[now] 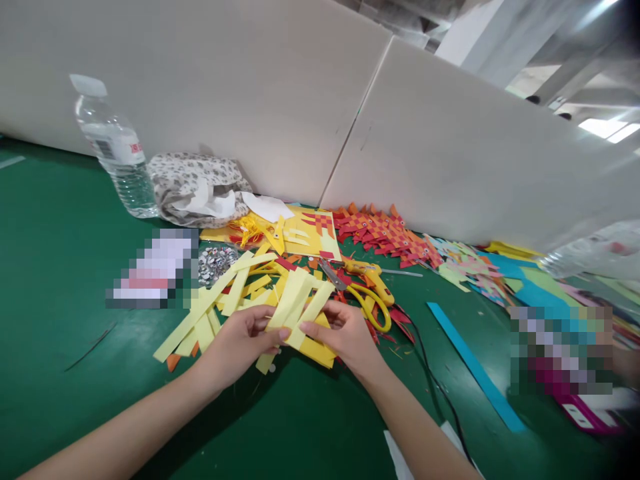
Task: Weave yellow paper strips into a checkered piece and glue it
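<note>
Between my two hands is a small bundle of crossed yellow paper strips (293, 303), pale ones over deeper yellow ones. My left hand (250, 337) pinches the pale strips on the left, its thumb on top. On the right, my right hand (347, 333) grips another pale strip and the deeper yellow ones, thumb also on top. Loose yellow paper strips (200, 320) lie in a heap behind and left of my left hand. Scissors with yellow handles (375, 310) and a yellow glue gun (373, 273) rest just behind my right hand.
Red and orange woven paper fish (385, 233) are piled against the grey partition (225, 87). A water bottle (117, 153), a patterned cloth bag (200, 187) and googly eyes (216, 263) are at left. A blue strip (473, 363) and a black cord (437, 380) lie right; another person's hand is at far right.
</note>
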`<state>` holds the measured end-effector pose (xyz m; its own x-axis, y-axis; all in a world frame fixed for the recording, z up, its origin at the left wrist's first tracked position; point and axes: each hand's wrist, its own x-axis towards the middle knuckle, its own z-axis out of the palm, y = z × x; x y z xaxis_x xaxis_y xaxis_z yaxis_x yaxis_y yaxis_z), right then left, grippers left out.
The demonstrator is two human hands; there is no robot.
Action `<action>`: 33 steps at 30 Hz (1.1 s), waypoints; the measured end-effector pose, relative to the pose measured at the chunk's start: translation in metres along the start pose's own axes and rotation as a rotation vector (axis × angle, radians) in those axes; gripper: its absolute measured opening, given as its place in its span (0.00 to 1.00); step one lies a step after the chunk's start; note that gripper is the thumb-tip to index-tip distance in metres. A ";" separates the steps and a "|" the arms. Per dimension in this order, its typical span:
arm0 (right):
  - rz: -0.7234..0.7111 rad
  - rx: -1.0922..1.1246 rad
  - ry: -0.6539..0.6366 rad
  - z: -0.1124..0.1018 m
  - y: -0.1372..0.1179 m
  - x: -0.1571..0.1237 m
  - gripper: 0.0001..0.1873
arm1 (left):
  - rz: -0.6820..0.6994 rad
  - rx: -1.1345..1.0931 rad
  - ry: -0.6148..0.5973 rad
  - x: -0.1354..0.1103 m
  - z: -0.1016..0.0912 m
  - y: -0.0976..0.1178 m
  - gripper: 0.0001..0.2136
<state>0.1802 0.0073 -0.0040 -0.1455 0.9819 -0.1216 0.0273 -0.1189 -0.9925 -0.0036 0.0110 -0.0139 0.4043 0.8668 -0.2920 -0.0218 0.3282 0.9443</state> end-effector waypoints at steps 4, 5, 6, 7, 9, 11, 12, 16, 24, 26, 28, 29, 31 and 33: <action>0.012 0.006 -0.016 -0.002 0.000 -0.001 0.19 | 0.002 -0.011 0.020 0.001 0.000 -0.002 0.15; 0.011 0.012 -0.023 -0.002 0.000 -0.001 0.18 | 0.003 -0.012 0.020 0.001 0.000 -0.002 0.15; 0.010 0.017 -0.027 -0.002 -0.001 -0.001 0.17 | 0.001 -0.013 0.020 0.000 0.000 -0.002 0.14; 0.008 0.021 -0.028 -0.002 -0.001 -0.001 0.17 | -0.004 -0.017 0.020 0.000 0.001 -0.002 0.14; 0.009 0.025 -0.021 -0.001 -0.001 -0.001 0.16 | -0.015 -0.026 0.019 0.000 0.001 -0.001 0.14; 0.010 0.027 -0.018 0.000 0.000 -0.001 0.15 | -0.021 -0.034 0.005 -0.001 0.002 -0.001 0.16; 0.010 0.028 -0.018 0.001 0.000 -0.001 0.14 | -0.021 -0.036 -0.008 -0.001 0.002 -0.001 0.17; 0.014 0.027 -0.026 0.004 -0.002 -0.001 0.14 | -0.014 -0.043 -0.028 0.000 0.003 -0.001 0.19; 0.121 0.038 -0.073 0.004 -0.004 -0.001 0.18 | -0.041 -0.005 -0.034 -0.004 0.006 0.001 0.16; 0.104 0.031 -0.068 0.003 -0.003 -0.001 0.16 | -0.046 -0.010 -0.049 -0.004 0.007 0.000 0.17; 0.082 0.027 -0.069 0.002 -0.002 -0.002 0.15 | -0.053 -0.010 -0.065 -0.004 0.007 -0.001 0.18; 0.073 0.027 -0.066 0.002 -0.002 -0.002 0.15 | -0.052 -0.009 -0.070 -0.004 0.007 -0.001 0.18; 0.062 0.019 -0.052 0.002 -0.002 -0.002 0.14 | -0.046 0.000 -0.070 -0.004 0.007 -0.001 0.18; 0.055 0.009 -0.034 0.002 -0.003 -0.002 0.14 | -0.045 0.009 -0.068 -0.003 0.006 -0.001 0.16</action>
<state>0.1787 0.0056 -0.0012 -0.1770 0.9683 -0.1763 0.0274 -0.1742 -0.9843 0.0004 0.0057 -0.0134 0.4659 0.8237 -0.3231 0.0054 0.3626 0.9319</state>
